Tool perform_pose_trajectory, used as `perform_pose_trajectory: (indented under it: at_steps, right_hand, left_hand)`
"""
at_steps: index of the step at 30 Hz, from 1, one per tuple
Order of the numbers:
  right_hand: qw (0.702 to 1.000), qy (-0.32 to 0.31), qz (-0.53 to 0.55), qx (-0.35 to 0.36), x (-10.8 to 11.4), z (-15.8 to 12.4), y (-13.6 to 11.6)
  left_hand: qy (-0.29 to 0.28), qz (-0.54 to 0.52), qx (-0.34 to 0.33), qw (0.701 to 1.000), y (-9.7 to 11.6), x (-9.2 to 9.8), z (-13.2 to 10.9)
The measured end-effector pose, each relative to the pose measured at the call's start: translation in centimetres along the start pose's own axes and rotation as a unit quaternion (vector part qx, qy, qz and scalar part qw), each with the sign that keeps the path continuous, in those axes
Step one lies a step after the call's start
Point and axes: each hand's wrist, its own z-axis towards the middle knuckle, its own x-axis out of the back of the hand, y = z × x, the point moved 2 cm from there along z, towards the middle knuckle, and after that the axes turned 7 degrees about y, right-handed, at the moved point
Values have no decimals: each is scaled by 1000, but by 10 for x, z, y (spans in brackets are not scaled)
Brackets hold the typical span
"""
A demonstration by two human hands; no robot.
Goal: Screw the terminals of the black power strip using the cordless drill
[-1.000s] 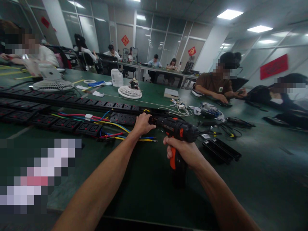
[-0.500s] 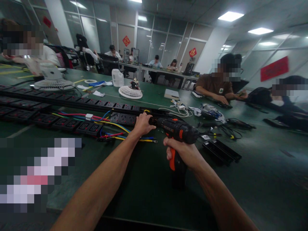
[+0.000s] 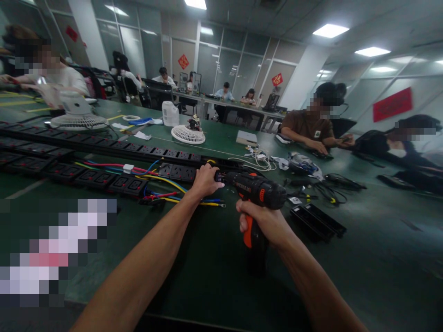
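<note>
At nine o'clock from the middle of the view is the black socket strip. Just right of it, the left hand seems to grip its end; the fingertips are hidden. The drill, at four o'clock, points toward that hand, and the right hand holds its handle tight. This looks like drill work at the strip's end, which calls for steady hands. Counting across: one white fan at ten o'clock, bright wires too bunched to count, one white jug, one white fan piece, one drill, two black trays at four o'clock.
</note>
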Motion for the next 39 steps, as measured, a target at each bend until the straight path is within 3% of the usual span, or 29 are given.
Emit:
perform_pose_trajectory:
  at_steps: [21, 39]
  right_hand:
    - [1000, -12, 4, 6, 4, -5, 1]
    - [999, -31, 29, -5, 19, -8, -1]
  left_hand:
    - [-24, 10, 10, 1000, 1, 2, 0]
    - [3, -23, 9, 1000, -1, 0, 0]
